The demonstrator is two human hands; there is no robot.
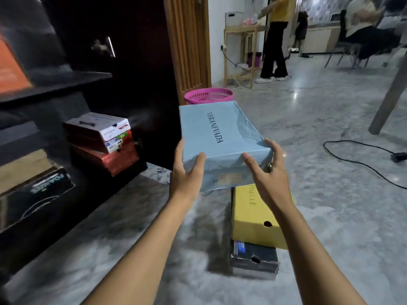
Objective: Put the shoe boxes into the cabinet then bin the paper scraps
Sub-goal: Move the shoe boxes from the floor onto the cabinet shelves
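Note:
A light blue shoe box [220,133] with a torn lid is held in the air at the middle of the view. My left hand [187,172] grips its near left corner and my right hand [268,172] grips its near right corner. Under it on the floor a yellow shoe box [253,219] lies on a black shoe box [253,258]. The dark cabinet [66,80] stands open at the left, with red and white shoe boxes [101,137] stacked on its lower shelf. Small paper scraps [161,172] lie on the floor by the cabinet's corner.
A pink basket [208,95] stands behind the blue box beside a wooden slatted panel [187,40]. A black box [35,197] and an orange box [11,69] sit in the cabinet. A black cable [356,159] runs across the floor at the right. People stand and sit at the back.

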